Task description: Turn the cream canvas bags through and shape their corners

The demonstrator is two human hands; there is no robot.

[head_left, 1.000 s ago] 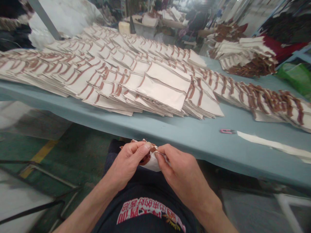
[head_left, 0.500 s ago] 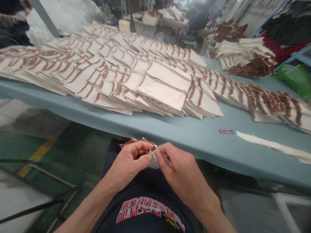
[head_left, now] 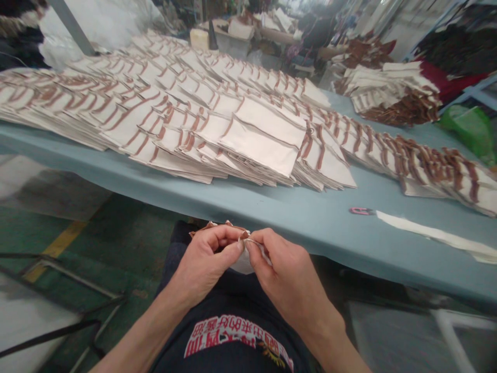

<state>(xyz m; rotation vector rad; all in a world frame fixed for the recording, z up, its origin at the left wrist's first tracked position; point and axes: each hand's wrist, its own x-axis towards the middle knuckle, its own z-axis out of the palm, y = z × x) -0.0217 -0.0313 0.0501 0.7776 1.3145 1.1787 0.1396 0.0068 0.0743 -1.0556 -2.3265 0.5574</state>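
Over my lap, just in front of the table edge, my left hand point(head_left: 209, 259) pinches a white fabric piece with brown trim point(head_left: 243, 265) between thumb and fingers. My right hand point(head_left: 287, 269) pinches the same piece close beside it, so the two sets of fingertips nearly meet. Most of the piece is covered by my hands. Some brown fabric with white edges point(head_left: 205, 227) shows behind my left knuckles; whether it belongs to the held piece I cannot tell.
Overlapping stacks of white fabric pieces with brown edges point(head_left: 264, 140) spread across the blue-covered table point(head_left: 279, 212). To the right lie pink-handled thread snips point(head_left: 362, 211) and a white fabric strip point(head_left: 430, 234). A green bag point(head_left: 469, 132) sits at the far right.
Both hands keep their pinch on the fabric piece, with only a slight shift of the fingertips. A little more white cloth shows below them.
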